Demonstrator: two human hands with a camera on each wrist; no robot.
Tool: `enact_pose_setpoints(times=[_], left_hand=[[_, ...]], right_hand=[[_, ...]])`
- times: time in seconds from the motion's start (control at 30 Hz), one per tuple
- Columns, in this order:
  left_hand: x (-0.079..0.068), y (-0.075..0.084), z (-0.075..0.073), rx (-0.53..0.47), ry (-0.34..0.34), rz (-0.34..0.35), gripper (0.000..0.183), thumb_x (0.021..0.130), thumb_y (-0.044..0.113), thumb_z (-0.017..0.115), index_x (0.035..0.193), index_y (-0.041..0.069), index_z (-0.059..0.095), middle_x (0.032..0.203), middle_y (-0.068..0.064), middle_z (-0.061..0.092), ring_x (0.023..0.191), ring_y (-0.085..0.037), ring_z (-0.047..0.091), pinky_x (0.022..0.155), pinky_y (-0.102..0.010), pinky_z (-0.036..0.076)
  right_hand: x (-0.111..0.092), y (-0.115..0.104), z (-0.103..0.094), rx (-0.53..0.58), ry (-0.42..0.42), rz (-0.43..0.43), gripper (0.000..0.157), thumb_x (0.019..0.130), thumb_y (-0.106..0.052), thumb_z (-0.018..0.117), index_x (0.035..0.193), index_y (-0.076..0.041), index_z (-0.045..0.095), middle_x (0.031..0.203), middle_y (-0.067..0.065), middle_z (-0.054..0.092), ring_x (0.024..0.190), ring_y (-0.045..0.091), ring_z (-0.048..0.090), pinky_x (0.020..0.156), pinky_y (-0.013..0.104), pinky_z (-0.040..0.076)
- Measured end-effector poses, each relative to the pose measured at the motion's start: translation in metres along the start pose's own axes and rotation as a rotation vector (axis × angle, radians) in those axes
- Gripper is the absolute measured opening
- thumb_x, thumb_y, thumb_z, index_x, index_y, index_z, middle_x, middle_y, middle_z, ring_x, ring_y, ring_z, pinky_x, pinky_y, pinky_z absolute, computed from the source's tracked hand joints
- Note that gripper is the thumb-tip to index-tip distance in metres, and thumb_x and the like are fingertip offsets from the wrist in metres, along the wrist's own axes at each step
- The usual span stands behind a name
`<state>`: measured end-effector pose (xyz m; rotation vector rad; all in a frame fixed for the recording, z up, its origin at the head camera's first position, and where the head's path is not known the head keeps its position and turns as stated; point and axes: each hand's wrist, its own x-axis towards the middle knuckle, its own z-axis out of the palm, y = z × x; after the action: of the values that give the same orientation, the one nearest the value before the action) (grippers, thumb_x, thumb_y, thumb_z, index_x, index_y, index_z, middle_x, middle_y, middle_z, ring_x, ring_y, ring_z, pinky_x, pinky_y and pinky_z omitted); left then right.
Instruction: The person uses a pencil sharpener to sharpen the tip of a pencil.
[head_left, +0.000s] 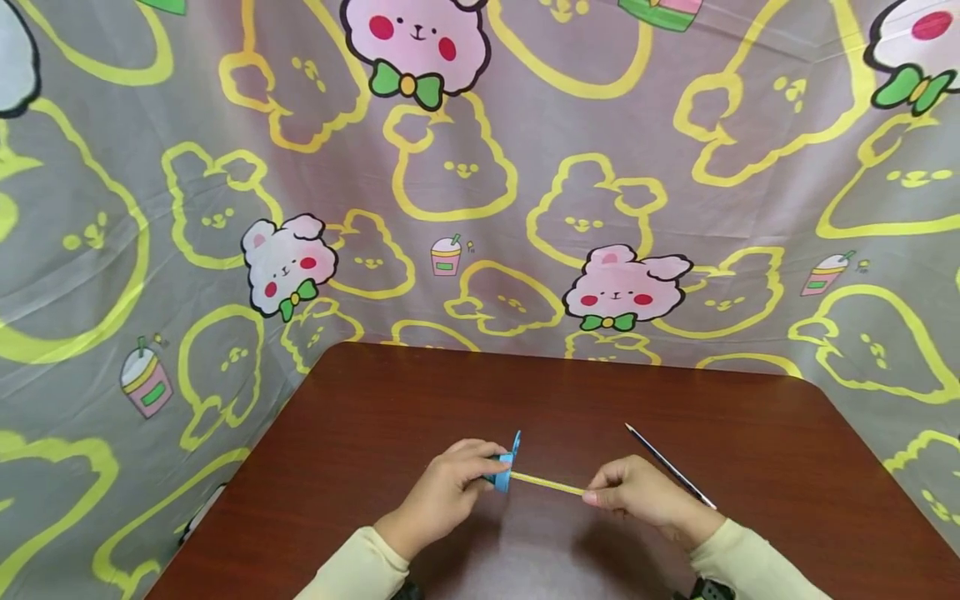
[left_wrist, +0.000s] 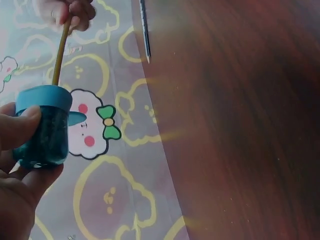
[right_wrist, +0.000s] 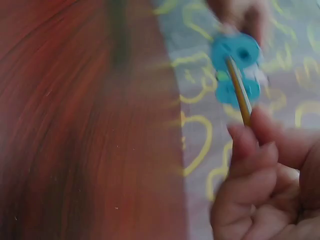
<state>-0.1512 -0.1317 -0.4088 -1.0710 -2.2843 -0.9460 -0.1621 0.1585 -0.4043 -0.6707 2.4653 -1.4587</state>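
My left hand (head_left: 446, 490) holds a blue pencil sharpener (head_left: 503, 473) with a see-through dark teal container, raised over the table. Its thumb and fingers curl round the container (left_wrist: 42, 137) in the left wrist view. The flip cap of the sharpener stands open, and the lid (right_wrist: 218, 56) shows a dark hole in the right wrist view. A yellow pencil (head_left: 547, 482) runs from the lid to my right hand (head_left: 637, 496), which pinches its other end between thumb and fingers. The pencil's far end meets the lid, so its tip is hidden.
A dark pencil (head_left: 670, 465) lies slantwise on the brown table (head_left: 420, 392), just beyond my right hand. A patterned cloth (head_left: 480, 292) with cartoon rabbits hangs behind the table and along its sides.
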Motion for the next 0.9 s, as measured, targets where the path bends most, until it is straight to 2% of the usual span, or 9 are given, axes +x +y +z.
enact_pose_setpoints(times=[0.1, 0.23, 0.33, 0.47, 0.53, 0.6, 0.7, 0.83, 0.9], left_hand=[[-0.001, 0.001, -0.001, 0.014, 0.0, 0.005, 0.042, 0.069, -0.008, 0.079, 0.108, 0.007, 0.074, 0.113, -0.003, 0.069, 0.109, -0.022, 0.061, 0.089, -0.03, 0.052], [0.002, 0.003, -0.003, -0.064, -0.007, -0.143, 0.041, 0.073, -0.009, 0.077, 0.11, 0.007, 0.073, 0.117, -0.003, 0.068, 0.111, -0.022, 0.06, 0.082, -0.026, 0.054], [0.005, 0.004, -0.004, -0.127, -0.005, -0.254, 0.039, 0.075, -0.008, 0.075, 0.111, 0.007, 0.073, 0.118, -0.003, 0.067, 0.11, -0.023, 0.06, 0.073, -0.022, 0.054], [0.007, 0.005, -0.004, -0.173, 0.0, -0.321, 0.038, 0.076, -0.007, 0.075, 0.111, 0.006, 0.073, 0.118, -0.003, 0.067, 0.109, -0.023, 0.06, 0.071, -0.021, 0.053], [0.007, 0.005, -0.003, -0.175, -0.004, -0.312, 0.038, 0.076, -0.007, 0.075, 0.112, 0.006, 0.073, 0.118, -0.004, 0.067, 0.11, -0.023, 0.06, 0.073, -0.022, 0.054], [0.007, 0.005, -0.002, -0.15, -0.015, -0.265, 0.038, 0.077, -0.008, 0.074, 0.112, 0.006, 0.073, 0.118, -0.004, 0.067, 0.112, -0.024, 0.06, 0.078, -0.024, 0.055], [0.006, 0.004, 0.0, -0.058, -0.03, -0.137, 0.039, 0.076, -0.008, 0.075, 0.111, 0.007, 0.073, 0.117, -0.003, 0.067, 0.113, -0.023, 0.059, 0.087, -0.027, 0.053], [0.003, 0.001, 0.002, 0.055, 0.003, 0.055, 0.037, 0.071, -0.009, 0.077, 0.105, 0.007, 0.075, 0.113, -0.001, 0.068, 0.11, -0.022, 0.059, 0.091, -0.028, 0.051], [0.002, 0.0, 0.004, 0.072, 0.025, 0.111, 0.038, 0.069, -0.01, 0.078, 0.102, 0.008, 0.075, 0.111, -0.002, 0.068, 0.108, -0.022, 0.06, 0.091, -0.027, 0.051]], right_hand=[[0.002, -0.002, -0.003, 0.012, -0.04, 0.066, 0.021, 0.087, -0.013, 0.07, 0.086, 0.008, 0.069, 0.066, -0.005, 0.057, 0.058, 0.002, 0.048, 0.051, 0.019, 0.04], [0.003, -0.003, 0.003, -0.372, 0.218, -0.31, 0.009, 0.081, -0.014, 0.077, 0.087, -0.007, 0.075, 0.079, -0.011, 0.062, 0.069, -0.002, 0.054, 0.058, 0.018, 0.045], [0.004, -0.001, 0.008, -0.594, 0.434, -0.589, 0.018, 0.09, -0.027, 0.068, 0.088, -0.011, 0.074, 0.085, -0.009, 0.061, 0.074, 0.003, 0.057, 0.062, 0.019, 0.047], [0.006, 0.001, 0.011, -0.7, 0.57, -0.787, 0.047, 0.101, -0.04, 0.042, 0.084, -0.009, 0.072, 0.082, -0.005, 0.059, 0.072, 0.01, 0.056, 0.063, 0.02, 0.046], [0.005, 0.002, 0.012, -0.687, 0.575, -0.8, 0.044, 0.101, -0.037, 0.045, 0.082, -0.008, 0.072, 0.078, -0.005, 0.058, 0.068, 0.009, 0.055, 0.06, 0.018, 0.046], [0.003, 0.003, 0.012, -0.63, 0.532, -0.745, 0.027, 0.095, -0.028, 0.061, 0.079, -0.009, 0.072, 0.075, -0.006, 0.058, 0.065, 0.006, 0.054, 0.057, 0.016, 0.045], [0.0, 0.003, 0.01, -0.464, 0.364, -0.499, 0.009, 0.081, -0.017, 0.077, 0.075, -0.012, 0.073, 0.072, -0.011, 0.061, 0.064, -0.001, 0.053, 0.055, 0.016, 0.044], [0.0, 0.001, -0.003, -0.021, -0.011, -0.034, 0.016, 0.084, -0.012, 0.073, 0.08, 0.003, 0.07, 0.067, -0.009, 0.06, 0.058, -0.001, 0.049, 0.049, 0.018, 0.041], [0.001, 0.001, -0.009, 0.122, -0.129, 0.113, 0.026, 0.089, -0.013, 0.068, 0.085, 0.012, 0.065, 0.064, -0.006, 0.058, 0.055, 0.002, 0.047, 0.048, 0.018, 0.039]])
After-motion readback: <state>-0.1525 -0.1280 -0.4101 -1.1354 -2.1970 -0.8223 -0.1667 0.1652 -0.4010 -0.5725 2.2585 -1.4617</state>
